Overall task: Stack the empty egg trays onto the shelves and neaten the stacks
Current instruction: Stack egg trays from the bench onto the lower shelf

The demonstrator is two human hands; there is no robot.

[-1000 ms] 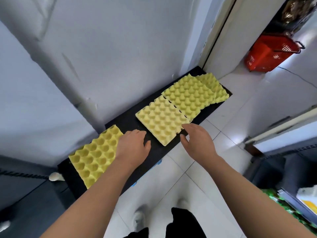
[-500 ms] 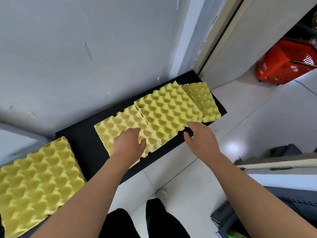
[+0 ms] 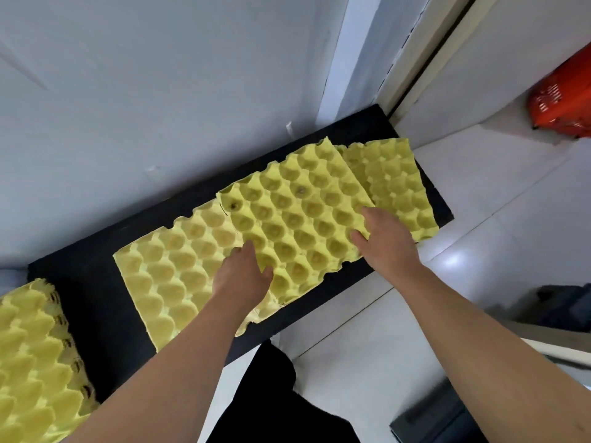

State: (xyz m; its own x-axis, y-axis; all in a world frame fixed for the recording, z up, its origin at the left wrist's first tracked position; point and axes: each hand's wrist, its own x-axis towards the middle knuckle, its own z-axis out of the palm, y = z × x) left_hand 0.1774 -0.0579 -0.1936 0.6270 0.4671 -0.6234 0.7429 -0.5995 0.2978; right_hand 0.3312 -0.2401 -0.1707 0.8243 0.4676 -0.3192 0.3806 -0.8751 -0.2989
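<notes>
Three yellow egg trays lie overlapping on a low black shelf [image 3: 96,302] against the white wall. The middle egg tray [image 3: 297,212] rests on the left egg tray [image 3: 172,270] and overlaps the right egg tray [image 3: 396,183]. My left hand [image 3: 243,279] holds the middle tray's near-left edge, thumb on top and fingers tucked at the edge. My right hand [image 3: 383,241] grips its near-right corner, thumb on the tray. A taller stack of yellow trays [image 3: 35,362] stands at the shelf's left end.
A red shopping basket [image 3: 566,97] sits on the tiled floor at the far right, beside a door frame [image 3: 425,55]. Dark objects lie on the floor at lower right [image 3: 566,305]. My legs in black are below the shelf edge.
The view has moved closer and lower over the shelf. Both hands have slid right from the left tray onto the middle tray and taken hold of its near edge.
</notes>
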